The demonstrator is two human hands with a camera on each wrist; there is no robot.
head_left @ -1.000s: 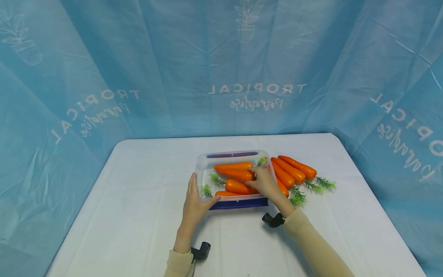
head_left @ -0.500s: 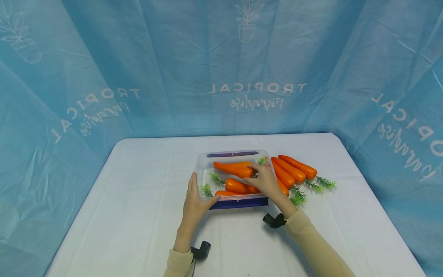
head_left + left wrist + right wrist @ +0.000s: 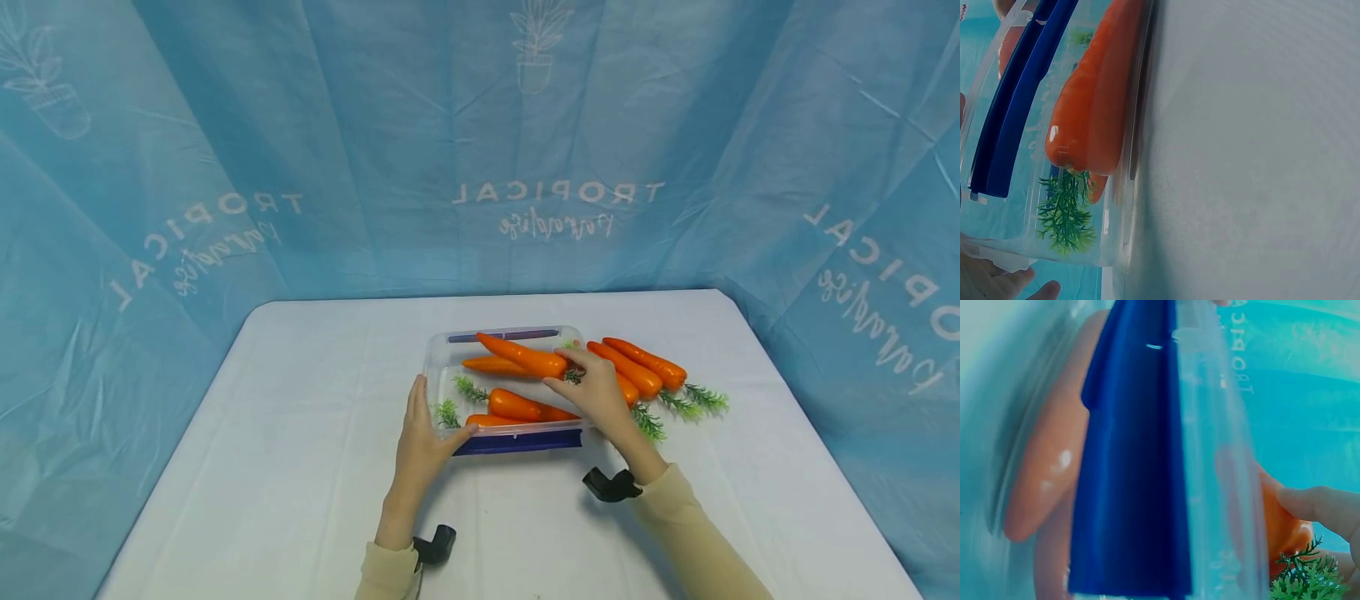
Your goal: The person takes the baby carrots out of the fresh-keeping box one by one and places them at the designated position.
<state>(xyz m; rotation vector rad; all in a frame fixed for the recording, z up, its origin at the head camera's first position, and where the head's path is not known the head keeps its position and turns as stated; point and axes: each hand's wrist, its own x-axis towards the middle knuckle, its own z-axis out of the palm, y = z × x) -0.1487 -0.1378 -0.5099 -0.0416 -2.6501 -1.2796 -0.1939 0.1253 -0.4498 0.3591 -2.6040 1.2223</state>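
Observation:
My right hand (image 3: 596, 396) pinches an orange carrot (image 3: 522, 354) by its thick end, beside the green top. That carrot is tilted over the clear plastic container (image 3: 431, 358), its tip toward the far rim. In the right wrist view, thumb and fingers meet on the carrot (image 3: 1279, 528) behind the container wall. My left hand (image 3: 422, 450) rests at the container's front left corner, fingers straight along the side and thumb at the front rim. Inside lie another carrot (image 3: 491, 365) under the held one and more carrots (image 3: 517, 406) along the front. Their green tops (image 3: 1066, 215) point left.
Several carrots (image 3: 633, 375) with green tops lie on the white table (image 3: 300, 433) just right of the container. A blue clip flap (image 3: 517, 442) hangs at its front. A blue printed curtain (image 3: 375, 167) surrounds the table's back and sides.
My right hand has raised the carrot and shifted it right; its tip has swung up toward the far rim. The carrot beneath now shows more. My left hand and the container have stayed put.

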